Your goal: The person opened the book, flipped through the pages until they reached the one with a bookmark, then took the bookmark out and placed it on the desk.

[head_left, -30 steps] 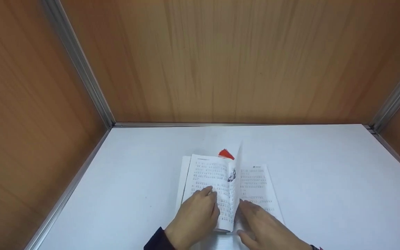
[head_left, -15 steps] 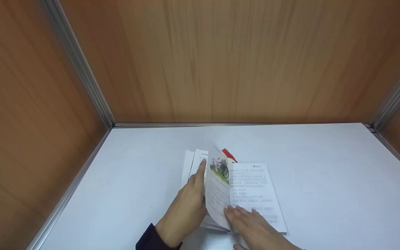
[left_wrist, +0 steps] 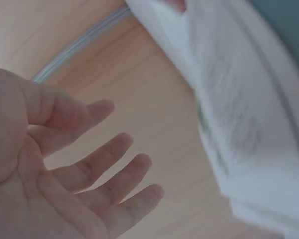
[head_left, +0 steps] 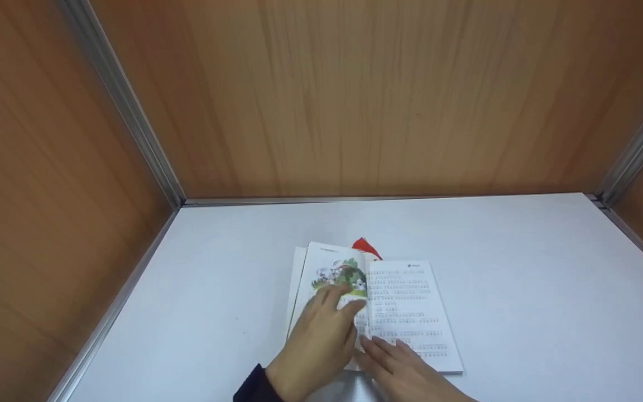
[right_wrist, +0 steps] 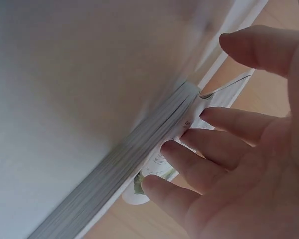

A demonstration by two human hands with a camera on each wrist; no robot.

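Observation:
An open book (head_left: 405, 301) lies flat on the white tabletop (head_left: 522, 290). Its left page carries a green illustration (head_left: 341, 274) and its right page is all text. My left hand (head_left: 337, 306) rests with straight fingers on the left page, just below the picture. My right hand (head_left: 389, 353) lies with straight fingers on the lower part of the right page, close to the spine. In the left wrist view my left hand (left_wrist: 89, 174) shows an open palm with spread fingers beside the blurred pages (left_wrist: 239, 114). In the right wrist view my right hand (right_wrist: 224, 164) touches the book's page edges (right_wrist: 154, 134).
Something red (head_left: 366, 247) sticks out behind the book's top edge. Wooden walls (head_left: 355, 95) with metal corner strips (head_left: 126, 106) close the table in at the back, left and right.
A page that stood upright near the spine has swung over to the left and now lies flat. My left hand moved onto it. My right hand stayed at the book's lower right.

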